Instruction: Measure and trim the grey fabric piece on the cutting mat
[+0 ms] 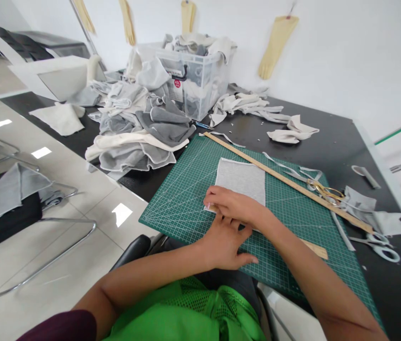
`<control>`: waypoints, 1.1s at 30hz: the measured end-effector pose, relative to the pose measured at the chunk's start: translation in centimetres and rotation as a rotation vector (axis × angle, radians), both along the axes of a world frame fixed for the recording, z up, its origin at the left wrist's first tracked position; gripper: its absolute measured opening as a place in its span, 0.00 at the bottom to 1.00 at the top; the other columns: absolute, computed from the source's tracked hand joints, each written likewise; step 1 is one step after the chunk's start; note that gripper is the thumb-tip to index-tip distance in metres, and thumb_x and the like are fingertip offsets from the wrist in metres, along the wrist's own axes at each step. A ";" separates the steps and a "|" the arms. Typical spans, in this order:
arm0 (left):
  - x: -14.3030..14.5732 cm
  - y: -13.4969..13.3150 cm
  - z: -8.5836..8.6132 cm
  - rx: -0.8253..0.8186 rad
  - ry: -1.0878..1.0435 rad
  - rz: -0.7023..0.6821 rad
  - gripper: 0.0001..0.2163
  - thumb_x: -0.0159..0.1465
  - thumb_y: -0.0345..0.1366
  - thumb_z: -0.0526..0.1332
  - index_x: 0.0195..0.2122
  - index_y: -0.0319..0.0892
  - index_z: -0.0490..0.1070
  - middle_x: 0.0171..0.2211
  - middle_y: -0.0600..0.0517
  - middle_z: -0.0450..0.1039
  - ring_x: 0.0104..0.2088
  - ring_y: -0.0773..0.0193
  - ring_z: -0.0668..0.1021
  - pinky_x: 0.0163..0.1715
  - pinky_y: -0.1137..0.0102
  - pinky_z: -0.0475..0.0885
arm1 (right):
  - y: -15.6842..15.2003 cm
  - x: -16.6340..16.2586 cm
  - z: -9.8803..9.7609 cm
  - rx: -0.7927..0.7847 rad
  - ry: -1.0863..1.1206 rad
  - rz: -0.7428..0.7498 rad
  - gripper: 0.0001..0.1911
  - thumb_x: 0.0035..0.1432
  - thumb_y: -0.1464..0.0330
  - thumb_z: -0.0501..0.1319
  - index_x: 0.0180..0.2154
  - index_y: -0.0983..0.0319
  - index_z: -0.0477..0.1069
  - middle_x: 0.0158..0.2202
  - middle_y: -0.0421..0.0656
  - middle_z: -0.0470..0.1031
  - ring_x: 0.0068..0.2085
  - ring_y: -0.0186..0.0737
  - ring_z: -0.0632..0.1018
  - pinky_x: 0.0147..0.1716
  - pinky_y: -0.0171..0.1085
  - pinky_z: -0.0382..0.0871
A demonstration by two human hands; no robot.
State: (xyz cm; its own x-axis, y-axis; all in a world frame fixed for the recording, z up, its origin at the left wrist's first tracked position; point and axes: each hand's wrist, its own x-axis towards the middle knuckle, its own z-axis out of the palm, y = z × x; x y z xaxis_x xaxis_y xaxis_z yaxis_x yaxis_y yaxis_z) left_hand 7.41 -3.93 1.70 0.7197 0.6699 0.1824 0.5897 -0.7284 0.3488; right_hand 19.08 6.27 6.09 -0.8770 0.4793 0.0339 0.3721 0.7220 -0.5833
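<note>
A light grey square of fabric lies on the green cutting mat. My left hand rests at its near edge, thumb out to the side and fingers spread, with nothing visibly gripped. My right hand crosses over it, fingertips pinched at the fabric's near left corner; a tiny pale tip shows there, too small to name. A short wooden ruler sticks out from beneath my right forearm; most of it is hidden by my hands and arm. A long wooden ruler lies diagonally across the fabric's far right corner.
Gold-handled scissors, white-handled scissors and fabric scraps lie at the right. A fabric pile and a filled clear bin stand behind the mat. A blue pen-like tool lies near the bin.
</note>
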 end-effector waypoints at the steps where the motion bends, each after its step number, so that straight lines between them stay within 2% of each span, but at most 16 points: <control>1: 0.0 0.0 0.0 -0.001 -0.003 -0.001 0.38 0.63 0.64 0.59 0.67 0.45 0.61 0.65 0.39 0.61 0.66 0.37 0.61 0.64 0.41 0.55 | -0.1 0.0 0.0 -0.001 -0.005 -0.008 0.17 0.56 0.84 0.53 0.40 0.60 0.72 0.43 0.45 0.69 0.39 0.40 0.69 0.39 0.38 0.65; 7: 0.0 0.0 -0.3 0.000 -0.007 0.008 0.38 0.62 0.65 0.59 0.66 0.44 0.62 0.64 0.38 0.62 0.66 0.36 0.61 0.64 0.42 0.55 | -0.4 0.1 0.0 0.045 -0.062 -0.041 0.14 0.60 0.82 0.55 0.39 0.61 0.73 0.43 0.45 0.67 0.37 0.39 0.69 0.36 0.36 0.64; 11: 0.0 0.0 -0.4 0.010 -0.015 0.005 0.38 0.62 0.64 0.60 0.66 0.45 0.61 0.65 0.38 0.61 0.67 0.35 0.60 0.64 0.41 0.54 | -0.4 0.2 -0.3 0.058 -0.068 -0.013 0.12 0.62 0.81 0.54 0.39 0.61 0.72 0.43 0.45 0.67 0.38 0.39 0.70 0.38 0.37 0.65; 19: 0.1 0.2 -0.4 0.023 -0.028 -0.013 0.38 0.62 0.64 0.60 0.66 0.43 0.61 0.66 0.37 0.59 0.67 0.36 0.60 0.64 0.41 0.55 | -0.3 -0.1 -0.3 0.086 -0.121 0.016 0.12 0.60 0.82 0.55 0.38 0.62 0.73 0.44 0.46 0.68 0.40 0.41 0.70 0.39 0.38 0.67; 25: 0.1 0.2 -0.4 -0.001 -0.032 -0.014 0.38 0.62 0.63 0.60 0.67 0.45 0.60 0.65 0.39 0.61 0.66 0.36 0.62 0.64 0.41 0.56 | -0.3 -0.3 -0.3 0.128 -0.141 0.022 0.13 0.57 0.84 0.55 0.35 0.62 0.72 0.43 0.45 0.67 0.38 0.39 0.69 0.36 0.36 0.64; 33: 0.1 0.1 -0.4 -0.002 -0.024 -0.012 0.38 0.62 0.64 0.60 0.66 0.45 0.61 0.64 0.39 0.63 0.65 0.37 0.63 0.63 0.42 0.57 | -0.4 -0.3 -0.4 0.203 -0.146 0.016 0.12 0.58 0.83 0.56 0.35 0.63 0.73 0.42 0.46 0.67 0.39 0.41 0.68 0.37 0.37 0.63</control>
State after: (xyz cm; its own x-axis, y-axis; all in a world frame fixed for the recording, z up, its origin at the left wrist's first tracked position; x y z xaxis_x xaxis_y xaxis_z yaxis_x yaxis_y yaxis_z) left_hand 7.54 -3.78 1.32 0.7231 0.6617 0.1980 0.5724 -0.7346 0.3643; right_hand 18.76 5.90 5.69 -0.8871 0.4616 0.0003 0.4293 0.8253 -0.3670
